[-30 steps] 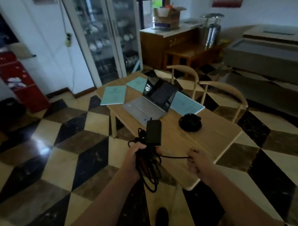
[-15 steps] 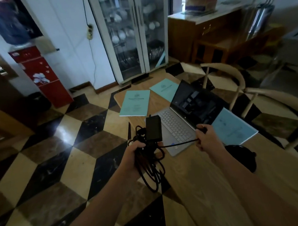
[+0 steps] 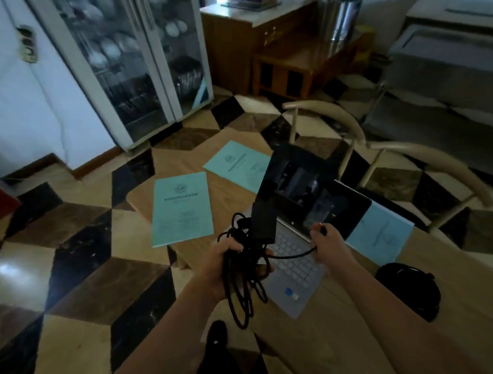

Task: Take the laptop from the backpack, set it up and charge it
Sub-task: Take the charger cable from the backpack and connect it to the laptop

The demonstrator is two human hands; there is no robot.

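Checkered floor tiles and a glass-fronted cabinet (image 3: 138, 64) framed a wooden tabletop (image 3: 325, 333) on which the laptop (image 3: 301, 229) stood open near the far left edge, its dark screen raised and its keyboard facing the person. Three pale blue booklets lay flat around it: one (image 3: 182, 208) at the left edge, one (image 3: 240, 164) toward the far corner and one (image 3: 381, 233) partly tucked under the right of the screen. A black pouch (image 3: 411, 291) sat nearer the right side.

The charger brick (image 3: 265, 222) and a loose bundle of black cable (image 3: 243, 274) were gripped in the left hand (image 3: 231, 261), fingers curled round the coils, just above the keyboard's left half. The cable's plug end (image 3: 320, 228) was pinched in the right hand (image 3: 328, 244), held over the keyboard just in front of the screen's lower edge, not yet at any port.

Trouble could be expected from the tangle: the dangling loops might snag or knot as the lead was paid out, tugging the plug off line. Which side carried the charging port could not be told, so the connector might be steered to the wrong edge.
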